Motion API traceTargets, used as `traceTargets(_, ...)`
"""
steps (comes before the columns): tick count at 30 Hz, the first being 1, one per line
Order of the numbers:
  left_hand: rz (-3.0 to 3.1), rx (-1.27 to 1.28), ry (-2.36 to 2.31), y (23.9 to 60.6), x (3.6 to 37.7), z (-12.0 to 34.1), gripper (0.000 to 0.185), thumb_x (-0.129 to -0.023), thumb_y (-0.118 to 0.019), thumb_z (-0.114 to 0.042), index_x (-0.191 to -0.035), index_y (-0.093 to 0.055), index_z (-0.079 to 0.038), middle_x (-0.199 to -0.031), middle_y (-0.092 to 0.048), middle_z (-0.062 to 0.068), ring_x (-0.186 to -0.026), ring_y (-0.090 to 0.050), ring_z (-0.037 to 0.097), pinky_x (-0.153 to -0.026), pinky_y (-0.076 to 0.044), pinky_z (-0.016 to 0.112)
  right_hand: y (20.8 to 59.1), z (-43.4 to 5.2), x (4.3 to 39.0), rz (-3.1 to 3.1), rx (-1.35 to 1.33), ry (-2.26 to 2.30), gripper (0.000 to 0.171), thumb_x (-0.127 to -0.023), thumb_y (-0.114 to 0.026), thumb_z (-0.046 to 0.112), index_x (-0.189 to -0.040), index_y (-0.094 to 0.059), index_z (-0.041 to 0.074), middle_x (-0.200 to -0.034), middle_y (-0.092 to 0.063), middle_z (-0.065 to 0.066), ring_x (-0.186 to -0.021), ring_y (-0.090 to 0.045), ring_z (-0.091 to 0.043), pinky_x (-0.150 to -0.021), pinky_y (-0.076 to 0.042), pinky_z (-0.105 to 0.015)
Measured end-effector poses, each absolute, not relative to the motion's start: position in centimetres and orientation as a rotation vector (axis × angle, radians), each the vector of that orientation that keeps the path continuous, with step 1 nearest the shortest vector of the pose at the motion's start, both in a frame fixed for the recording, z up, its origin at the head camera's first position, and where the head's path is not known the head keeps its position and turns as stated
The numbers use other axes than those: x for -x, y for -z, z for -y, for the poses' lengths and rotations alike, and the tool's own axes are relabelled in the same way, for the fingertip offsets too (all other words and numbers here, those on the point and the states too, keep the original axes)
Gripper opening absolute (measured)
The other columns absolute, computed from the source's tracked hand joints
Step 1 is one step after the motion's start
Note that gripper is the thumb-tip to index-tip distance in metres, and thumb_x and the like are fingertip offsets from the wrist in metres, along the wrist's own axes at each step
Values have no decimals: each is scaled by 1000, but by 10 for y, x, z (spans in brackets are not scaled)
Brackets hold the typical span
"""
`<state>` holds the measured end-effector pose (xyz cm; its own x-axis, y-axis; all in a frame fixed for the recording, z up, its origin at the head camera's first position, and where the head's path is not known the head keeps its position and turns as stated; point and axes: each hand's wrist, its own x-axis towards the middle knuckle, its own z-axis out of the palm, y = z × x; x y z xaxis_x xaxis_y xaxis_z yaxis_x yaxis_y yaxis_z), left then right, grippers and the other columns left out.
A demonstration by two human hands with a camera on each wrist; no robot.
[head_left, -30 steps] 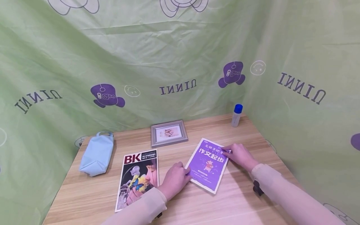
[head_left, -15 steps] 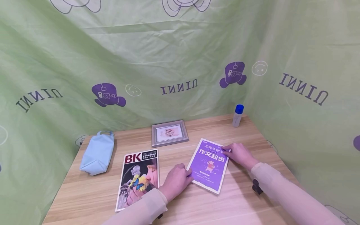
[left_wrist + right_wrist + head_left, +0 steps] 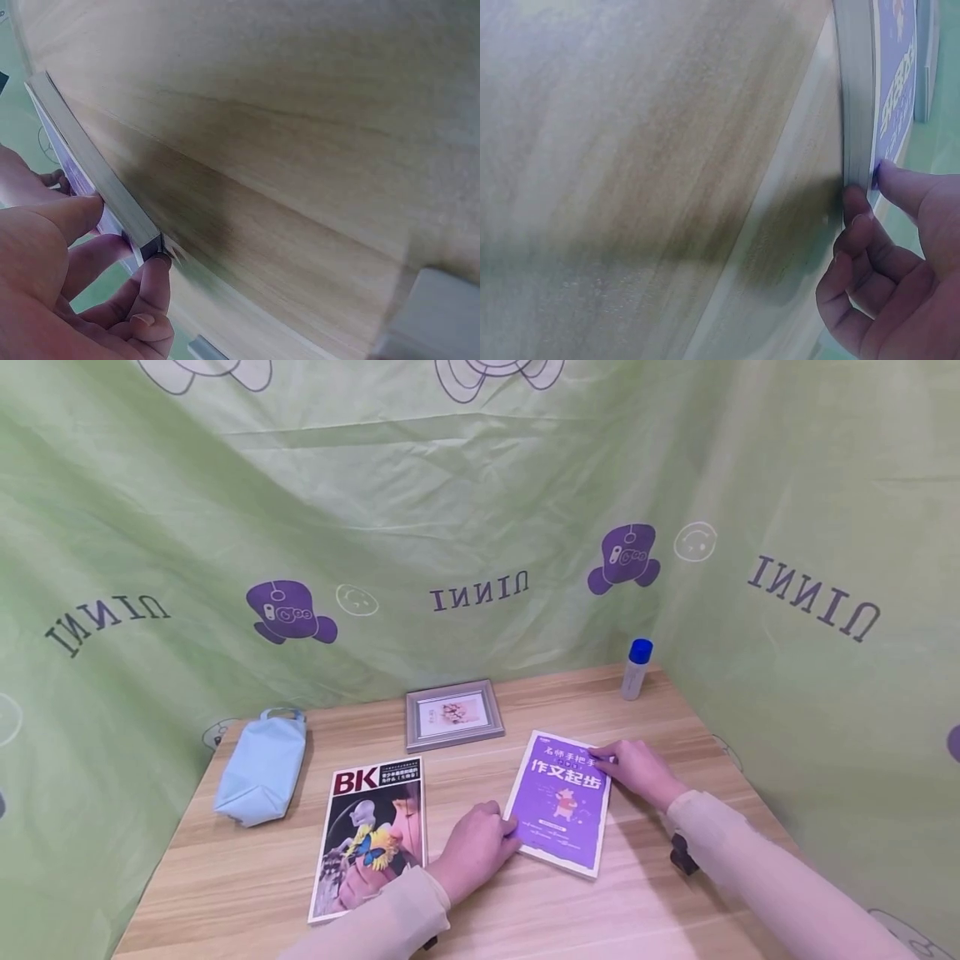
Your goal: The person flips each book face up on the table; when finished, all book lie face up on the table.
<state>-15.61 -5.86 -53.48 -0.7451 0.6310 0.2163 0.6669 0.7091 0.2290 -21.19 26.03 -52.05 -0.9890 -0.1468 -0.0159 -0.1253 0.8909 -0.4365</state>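
Purple book (image 3: 561, 799) between two hands, left hand (image 3: 474, 846) and right hand (image 3: 634, 770) fingers pinching its edges, one "BK" magazine (image 3: 371, 831) beside, one frame (image 3: 452, 714) behind.

Under my hands, the thin purple paperback book (image 3: 562, 800) shows white characters "作文起步". The glossy magazine with a butterfly cover (image 3: 371, 831) beside it says "BK" in red. The green cloth backdrop (image 3: 420, 510) reads mirrored "UINNI".
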Motion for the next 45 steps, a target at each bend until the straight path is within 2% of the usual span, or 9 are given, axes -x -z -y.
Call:
traceTargets(5,2760,1085,445,536,155,56,20,-92,-80,-26,-106,-84,-12,-71,-47,-7,-65,-38,8,-57,-39,22,519,-261,214,-3005,245,698,32,-99,-72,14,-129,-72,4,-125,-70,-23,-116,-67,-43,-99,-52,-57)
traceTargets(10,2726,1112,432,538,153,54,16,-93,-79,-26,-102,-85,-13,-70,-45,-7,-63,-37,8,-56,-37,21,519,-261,216,-3007,261,678,32,-98,-72,14,-129,-73,3,-125,-70,-24,-116,-66,-44,-100,-51,-59)
traceTargets(21,2763,1132,421,536,150,49,23,-94,-79,-28,-109,-83,-11,-74,-54,-5,-65,-40,7,-59,-39,20,520,-261,223,-2957,238,738,33,-100,-69,11,-133,-70,6,-132,-66,-26,-123,-62,-46,-104,-47,-61)
traceTargets(32,2750,1153,401,536,147,40,21,-94,-78,-27,-106,-84,-10,-76,-60,-4,-66,-43,7,-62,-41,21,519,-260,231,-2946,234,681,33,-100,-69,12,-133,-71,8,-131,-67,-25,-121,-63,-46,-104,-48,-60)
traceTargets(39,2758,1165,441,535,143,37,16,-94,-78,-26,-88,-82,-11,-68,-57,-7,-64,-43,7,-63,-42,23,519,-254,235,-2921,229,690,34,-101,-68,14,-134,-70,10,-134,-65,-25,-125,-60,-46,-106,-46,-61)
traceTargets(45,2762,1169,446,536,144,34,22,-93,-78,-26,-74,-75,-15,-62,-51,-10,-62,-42,6,-62,-41,23,517,-251,240,-2890,186,716,34,-102,-67,14,-135,-70,11,-136,-64,-24,-127,-59,-46,-107,-44,-61)
